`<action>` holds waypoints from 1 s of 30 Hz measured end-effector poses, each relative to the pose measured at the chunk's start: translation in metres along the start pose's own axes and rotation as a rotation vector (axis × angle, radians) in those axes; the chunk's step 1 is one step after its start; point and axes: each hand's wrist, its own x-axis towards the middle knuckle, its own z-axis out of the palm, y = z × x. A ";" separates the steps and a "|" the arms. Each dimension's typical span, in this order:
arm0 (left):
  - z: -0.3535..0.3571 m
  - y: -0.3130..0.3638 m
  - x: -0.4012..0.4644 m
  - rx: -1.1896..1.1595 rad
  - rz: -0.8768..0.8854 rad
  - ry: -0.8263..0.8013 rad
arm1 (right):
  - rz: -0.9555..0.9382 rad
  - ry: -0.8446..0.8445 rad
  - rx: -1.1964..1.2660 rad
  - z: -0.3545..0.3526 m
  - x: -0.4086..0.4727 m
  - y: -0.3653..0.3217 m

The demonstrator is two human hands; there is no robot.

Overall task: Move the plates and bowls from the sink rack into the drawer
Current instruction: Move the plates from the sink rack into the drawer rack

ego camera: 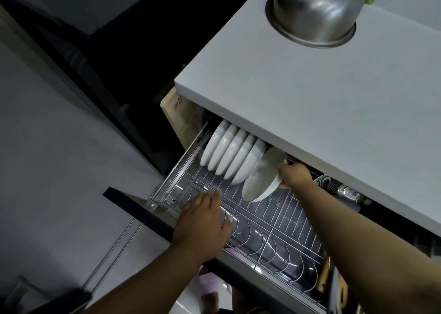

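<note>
Two hands in view: right hand (pixel 294 176) gripping a white bowl (pixel 262 177) by its rim, tilted against the row of white bowls (pixel 232 151) standing on edge in the drawer (pixel 274 220) wire rack. Left hand (pixel 205 220) flat, fingers spread, resting on the drawer front, holding nothing. Upturned steel bowl (pixel 315 13) on the worktop (pixel 310 94) above.
</note>
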 end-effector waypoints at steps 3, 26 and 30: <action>-0.001 0.000 -0.001 0.001 0.008 0.014 | -0.023 -0.013 -0.021 0.005 0.006 -0.002; 0.009 -0.005 0.001 -0.037 0.001 0.080 | -0.070 -0.020 -0.280 0.036 0.022 -0.027; 0.007 -0.003 0.001 -0.041 -0.021 0.075 | -0.129 -0.018 -0.310 0.028 0.002 -0.017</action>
